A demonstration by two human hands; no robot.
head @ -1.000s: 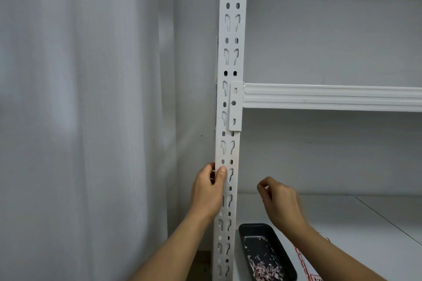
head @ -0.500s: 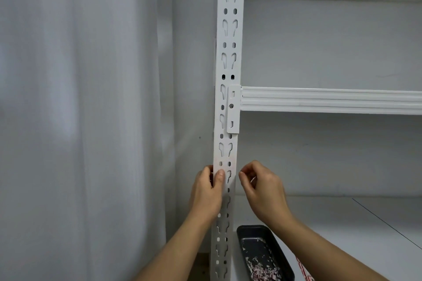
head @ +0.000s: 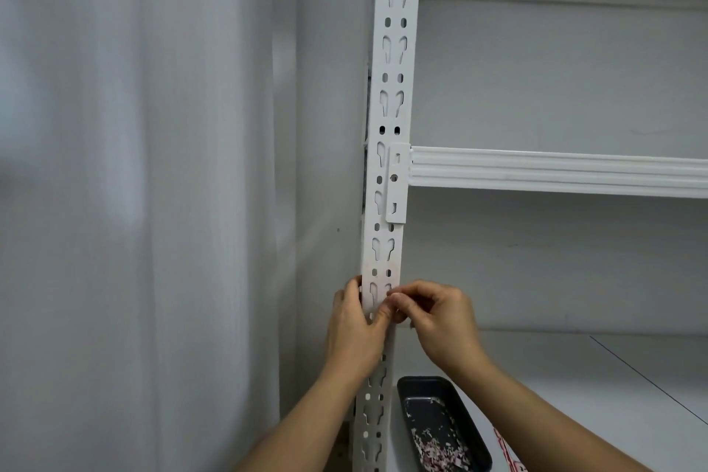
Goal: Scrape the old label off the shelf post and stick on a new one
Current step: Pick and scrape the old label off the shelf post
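The white perforated shelf post [head: 390, 119] runs up the middle of the view. A faint pinkish trace of the old label [head: 381, 282] shows on its face just above my hands. My left hand [head: 354, 330] grips the post from the left, with the thumb lying on the front face. My right hand [head: 440, 318] comes in from the right with curled fingers. Its thumb and fingertips pinch at the label remains on the post's right edge, touching my left thumb. Whatever sits between those fingertips is too small to make out.
A dark rectangular tray [head: 444, 425] with pink and white label scraps sits on the lower shelf [head: 597, 387] beside the post. A red-and-white printed sheet [head: 507, 452] lies by it. A white crossbeam [head: 555, 170] joins the post above my hands. Pale curtain [head: 134, 203] hangs left.
My right hand has moved left from open air to the post and now pinches at its face beside my left thumb. My left hand keeps its grip on the post.
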